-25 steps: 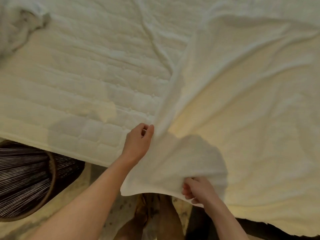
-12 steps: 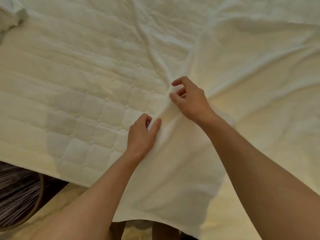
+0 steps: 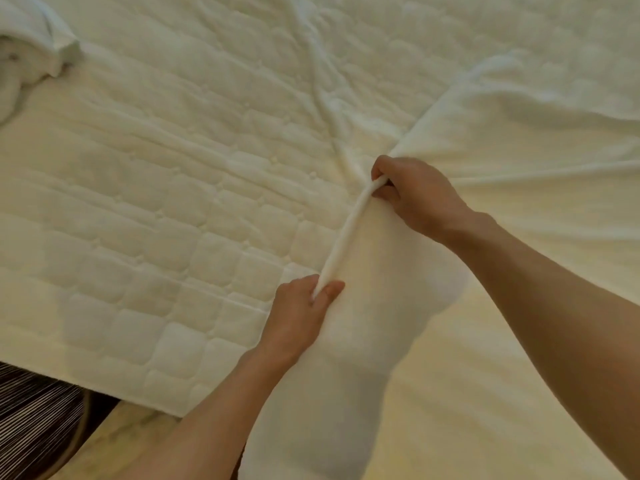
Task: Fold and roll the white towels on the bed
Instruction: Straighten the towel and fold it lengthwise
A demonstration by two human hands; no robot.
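A large white towel [image 3: 519, 161] lies spread over the right half of the quilted bed [image 3: 156, 209] and hangs over its near edge. My left hand [image 3: 301, 317] pinches the towel's left edge near the bed's front. My right hand [image 3: 412, 199] grips the same edge farther up, fingers curled round it. The stretch of edge between my hands is pulled taut into a thin raised ridge. Another white towel [image 3: 31, 53] lies bunched at the far left corner.
A dark striped woven basket [image 3: 34, 424] stands on the floor at the lower left, beside the bed's front edge. Pale floor [image 3: 138, 431] shows between basket and bed. The quilted cover has a long crease running toward the top.
My right hand came up from the towel's hanging bottom edge to its left edge above my left hand and closed on it. The edge between the hands is now stretched tight.
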